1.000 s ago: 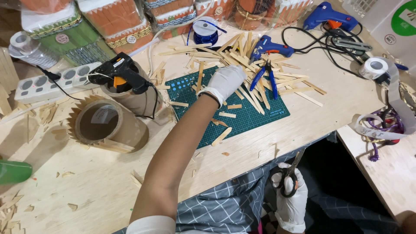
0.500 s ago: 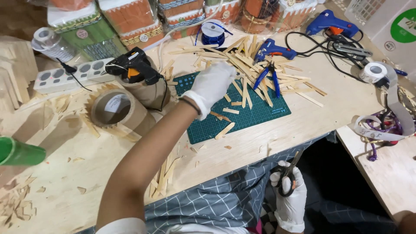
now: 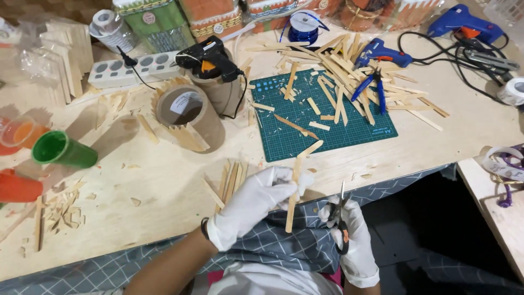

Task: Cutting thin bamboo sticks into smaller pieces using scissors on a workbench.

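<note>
A wide wooden worktable (image 3: 164, 180) fills the view from above, littered with wood scraps. On it lies a green cutting mat (image 3: 305, 125) under a loose heap of flat wooden sticks (image 3: 338, 71), with blue pliers (image 3: 371, 87) lying on them. To the left of the mat a cardboard tube (image 3: 188, 112), edged with stick pieces, lies beside a black glue gun (image 3: 210, 57). A green cup (image 3: 63, 150) lies near the table's left edge.

At the near edge, over a checked cloth on the person's lap, both hands wear white gloves. The left hand (image 3: 254, 202) is closed on one long wooden stick (image 3: 293, 194), held nearly upright just off the table's edge. The right hand (image 3: 352, 235) grips small scissors (image 3: 341, 218), their blades narrow and pointing up, just beside the stick.

The blades sit close to the left fingertips; a slip could nick the glove. The thin stick may split along its grain if squeezed unevenly.
</note>
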